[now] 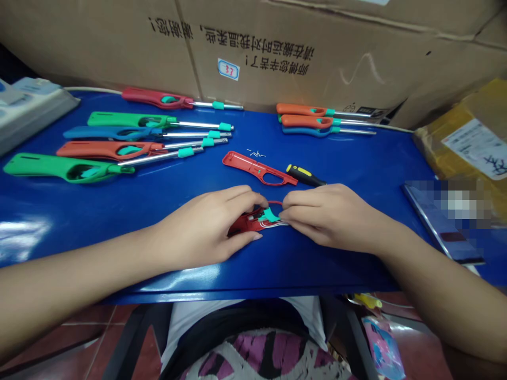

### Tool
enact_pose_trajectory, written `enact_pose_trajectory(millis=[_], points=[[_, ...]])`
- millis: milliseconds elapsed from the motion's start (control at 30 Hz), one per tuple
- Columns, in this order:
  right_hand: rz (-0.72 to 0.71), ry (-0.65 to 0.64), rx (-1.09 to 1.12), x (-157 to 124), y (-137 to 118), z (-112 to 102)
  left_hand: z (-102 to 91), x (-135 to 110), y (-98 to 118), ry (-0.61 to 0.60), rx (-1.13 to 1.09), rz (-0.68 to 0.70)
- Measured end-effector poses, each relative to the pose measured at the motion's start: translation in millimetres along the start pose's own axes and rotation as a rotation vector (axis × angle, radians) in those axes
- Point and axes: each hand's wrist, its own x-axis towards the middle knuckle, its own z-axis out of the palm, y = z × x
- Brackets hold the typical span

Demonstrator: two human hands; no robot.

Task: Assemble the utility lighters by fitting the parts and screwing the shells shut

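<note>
An opened red lighter body [246,224] with a teal trigger [271,215] and thin white wires lies near the front of the blue table [158,206]. My left hand [209,224] is closed over its handle end and pins it down. My right hand [328,214] pinches the teal trigger and wires with thumb and fingertips. Just behind lie the detached red half shell [257,168] and a black and yellow screwdriver [306,175]. A few small springs or screws [256,153] rest beyond the shell.
Several whole long-nosed lighters lie at the left [119,150]; one red lighter [158,98] and three more [312,119] lie along the back. Cardboard boxes [317,47] wall the back. A white power strip [31,105] sits far left, a parcel [467,137] and dark flat item [439,221] right.
</note>
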Motion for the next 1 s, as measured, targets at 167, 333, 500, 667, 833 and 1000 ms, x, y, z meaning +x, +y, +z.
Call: enact_pose_trajectory(millis=[167,333,500,667,833,1000], points=[[0.006,-0.039,0.055,-1.9,2.7,-2.8,-0.9,-0.6,2.2,0.002,0.014,0.013],[0.078,-0.075,0.188,-1.9,2.5,-4.9,-0.5,-0.8,1.9,-0.002,0.039,0.054],[0.197,-0.036,0.259,-0.7,-1.0,-6.5,0.7,-1.1,-1.1,0.002,0.131,0.087],[0.21,-0.043,0.263,-0.7,-2.0,-7.6,0.8,-1.3,-1.1,0.008,0.153,0.094],[0.161,-0.105,0.283,-1.2,-0.6,-6.3,-1.0,0.2,-1.1,-0.006,0.181,0.078],[0.141,-0.073,0.331,-0.3,0.9,-6.8,-3.4,2.1,-2.3,-0.038,0.162,0.057]])
